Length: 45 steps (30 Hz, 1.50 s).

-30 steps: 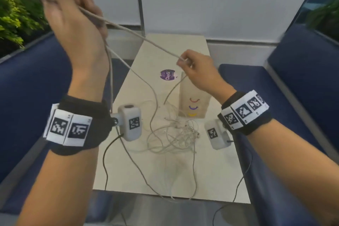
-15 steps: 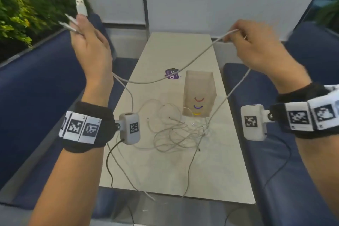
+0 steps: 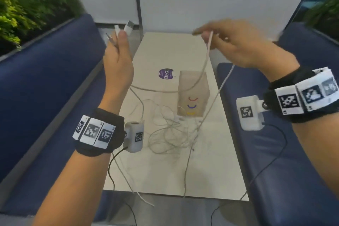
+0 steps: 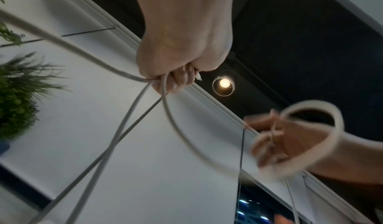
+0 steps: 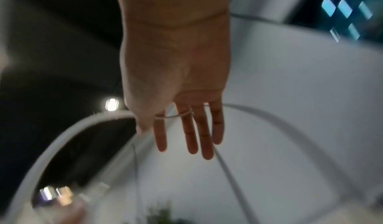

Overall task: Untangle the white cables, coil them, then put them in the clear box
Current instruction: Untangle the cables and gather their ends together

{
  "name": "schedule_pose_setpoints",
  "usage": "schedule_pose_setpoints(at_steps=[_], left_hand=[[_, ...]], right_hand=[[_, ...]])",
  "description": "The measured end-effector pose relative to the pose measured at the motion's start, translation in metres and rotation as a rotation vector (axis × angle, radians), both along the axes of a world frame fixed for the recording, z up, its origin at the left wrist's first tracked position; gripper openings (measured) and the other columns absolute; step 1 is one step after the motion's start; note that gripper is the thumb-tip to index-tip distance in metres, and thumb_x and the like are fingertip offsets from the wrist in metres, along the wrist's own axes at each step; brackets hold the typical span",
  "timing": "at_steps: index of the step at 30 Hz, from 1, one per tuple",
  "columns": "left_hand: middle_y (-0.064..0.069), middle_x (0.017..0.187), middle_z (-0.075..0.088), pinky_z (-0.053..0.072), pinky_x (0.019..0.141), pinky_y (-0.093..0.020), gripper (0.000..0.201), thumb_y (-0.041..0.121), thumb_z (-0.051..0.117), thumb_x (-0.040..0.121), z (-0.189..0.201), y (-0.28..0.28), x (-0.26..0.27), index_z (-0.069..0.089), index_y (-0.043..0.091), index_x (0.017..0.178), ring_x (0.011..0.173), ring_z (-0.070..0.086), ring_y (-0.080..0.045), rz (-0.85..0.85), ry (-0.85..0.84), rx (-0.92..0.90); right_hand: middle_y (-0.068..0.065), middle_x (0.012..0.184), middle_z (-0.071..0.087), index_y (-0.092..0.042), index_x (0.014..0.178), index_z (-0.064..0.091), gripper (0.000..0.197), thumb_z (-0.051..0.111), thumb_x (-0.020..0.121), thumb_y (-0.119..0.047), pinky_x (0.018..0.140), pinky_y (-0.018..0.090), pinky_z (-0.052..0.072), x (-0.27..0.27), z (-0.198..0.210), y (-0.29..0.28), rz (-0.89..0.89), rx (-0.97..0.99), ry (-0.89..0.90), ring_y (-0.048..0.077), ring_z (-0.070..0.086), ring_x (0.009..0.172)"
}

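Above the clear rectangular plastic box (image 3: 193, 82), the left hand (image 3: 117, 64) fists the smooth white round cables' (image 3: 208, 49) plug ends. The right hand's (image 3: 244, 49) straight fingers carry a loop.

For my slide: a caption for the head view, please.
Left hand grips cable plugs; a white cable hangs from the right hand.

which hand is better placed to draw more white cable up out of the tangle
Right. The left hand grips the plug ends as an anchor, while the right hand carries the white cable over straight fingers, and it runs down to the tangle.
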<state>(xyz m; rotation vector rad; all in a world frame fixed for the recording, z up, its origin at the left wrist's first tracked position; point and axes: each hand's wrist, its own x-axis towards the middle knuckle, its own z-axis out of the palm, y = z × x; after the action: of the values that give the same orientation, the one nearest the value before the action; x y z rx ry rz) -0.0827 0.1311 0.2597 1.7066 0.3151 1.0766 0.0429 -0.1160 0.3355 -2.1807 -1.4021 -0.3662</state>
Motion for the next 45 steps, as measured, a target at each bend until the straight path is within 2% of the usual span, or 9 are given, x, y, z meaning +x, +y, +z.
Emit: schedule_pose_setpoints(at_steps=[7, 11, 14, 22, 26, 31, 36, 40, 45], left_hand=[[0.013, 0.059, 0.037, 0.029, 0.065, -0.043, 0.033, 0.05, 0.045, 0.096, -0.005, 0.064, -0.016, 0.042, 0.034, 0.067, 0.056, 0.034, -0.009, 0.269, -0.143, -0.108], [0.011, 0.056, 0.038, 0.029, 0.057, -0.045, 0.034, 0.055, 0.043, 0.092, 0.004, 0.09, -0.026, 0.039, 0.028, 0.072, 0.051, 0.032, -0.013, 0.347, -0.264, -0.208], [0.009, 0.057, 0.036, 0.026, 0.055, -0.046, 0.033, 0.053, 0.043, 0.094, 0.005, 0.088, -0.024, 0.039, 0.027, 0.074, 0.051, 0.03, -0.014, 0.337, -0.284, -0.197], [0.009, 0.063, 0.031, 0.027, 0.062, -0.046, 0.037, 0.054, 0.041, 0.098, -0.021, 0.039, -0.001, 0.037, 0.033, 0.068, 0.058, 0.027, -0.013, 0.13, -0.039, -0.064], [0.003, 0.063, 0.027, 0.028, 0.06, -0.049, 0.037, 0.046, 0.039, 0.101, -0.025, 0.038, 0.002, 0.029, 0.028, 0.071, 0.058, 0.024, -0.016, 0.151, -0.022, -0.042], [-0.002, 0.065, 0.026, 0.031, 0.059, -0.054, 0.04, 0.047, 0.039, 0.101, -0.025, 0.038, 0.002, 0.023, 0.022, 0.074, 0.06, 0.023, -0.02, 0.136, -0.033, -0.053], [-0.022, 0.07, 0.031, 0.033, 0.059, -0.056, 0.042, 0.044, 0.038, 0.102, -0.025, 0.028, 0.003, 0.026, 0.013, 0.076, 0.065, 0.025, -0.034, 0.123, -0.006, -0.041], [-0.012, 0.072, 0.036, 0.033, 0.06, -0.051, 0.046, 0.043, 0.039, 0.103, -0.028, 0.025, 0.002, 0.037, 0.004, 0.079, 0.065, 0.028, -0.028, 0.127, 0.004, -0.052], [-0.006, 0.069, 0.034, 0.031, 0.063, -0.04, 0.035, 0.043, 0.037, 0.104, -0.03, 0.02, 0.003, 0.036, 0.022, 0.076, 0.064, 0.031, -0.022, 0.127, 0.031, -0.035]], right_hand=[[0.003, 0.092, 0.068, -0.01, 0.107, 0.066, 0.025, 0.048, 0.096, -0.024, 0.068, 0.025, 0.044, 0.053, -0.044, -0.084, -0.601, 0.434, -0.175, 0.016, 0.055, 0.064], [0.022, 0.098, 0.071, -0.007, 0.096, 0.063, 0.039, 0.038, 0.104, -0.036, 0.034, 0.022, 0.048, 0.071, -0.109, -0.114, -0.79, 0.242, 0.693, 0.02, 0.063, 0.036], [0.026, 0.089, 0.073, -0.004, 0.081, 0.06, 0.063, 0.031, 0.102, -0.055, 0.062, 0.037, 0.061, 0.065, -0.136, -0.111, -0.745, 0.272, 1.011, 0.035, 0.071, 0.061], [0.004, 0.074, 0.046, -0.008, 0.096, 0.05, 0.029, 0.031, 0.107, -0.027, 0.065, 0.033, 0.023, -0.011, -0.037, -0.058, -0.401, 0.309, 0.026, 0.028, 0.041, 0.072], [0.0, 0.077, 0.049, -0.023, 0.086, 0.052, 0.032, 0.029, 0.107, -0.028, 0.082, 0.046, 0.056, -0.014, -0.022, -0.046, -0.073, 0.562, 0.44, 0.029, 0.058, 0.071], [0.007, 0.084, 0.069, -0.011, 0.091, 0.062, 0.045, 0.027, 0.107, -0.034, 0.098, 0.051, 0.052, -0.015, -0.021, -0.046, 0.081, 0.751, 0.883, 0.031, 0.066, 0.088], [0.02, 0.118, 0.059, 0.0, 0.117, 0.058, 0.034, 0.032, 0.108, -0.021, 0.104, 0.042, 0.044, -0.015, -0.046, -0.049, -0.118, 0.533, 0.065, 0.026, 0.057, 0.115], [0.012, 0.093, 0.068, -0.009, 0.112, 0.061, 0.032, 0.031, 0.108, -0.02, 0.09, 0.042, 0.05, -0.02, -0.042, -0.049, -0.03, 0.267, 0.232, 0.018, 0.067, 0.093], [0.002, 0.118, 0.046, -0.007, 0.118, 0.063, 0.028, 0.039, 0.104, -0.014, 0.104, 0.024, 0.034, -0.024, -0.034, -0.055, -0.21, 0.338, -0.192, 0.011, 0.043, 0.113]])
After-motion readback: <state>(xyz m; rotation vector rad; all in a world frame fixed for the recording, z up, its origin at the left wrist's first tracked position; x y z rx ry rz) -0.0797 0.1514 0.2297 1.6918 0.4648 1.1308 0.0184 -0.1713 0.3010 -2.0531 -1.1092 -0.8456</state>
